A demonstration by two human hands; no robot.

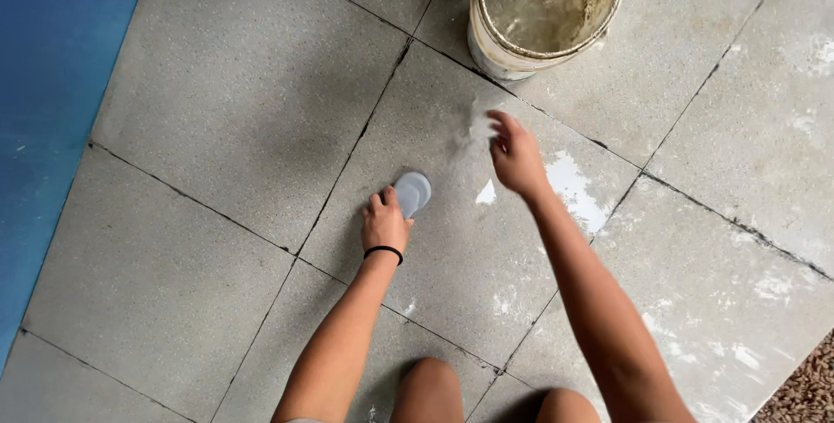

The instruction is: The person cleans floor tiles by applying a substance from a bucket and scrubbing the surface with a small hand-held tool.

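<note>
Lying flat on a grey floor tile (261, 93), the small round grey disc (413, 190) sits under the left hand (385, 221), whose fingers press its near edge. Just beside it, the right hand (514, 155) hovers empty, fingers loosely spread, below the dirty bucket (495, 45).

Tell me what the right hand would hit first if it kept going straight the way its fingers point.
The right hand points up the tiled floor toward the dirty bucket. Bare tile with white smears lies between them, so the bucket's lower wall would probably come first, though depth is hard to judge.
</note>
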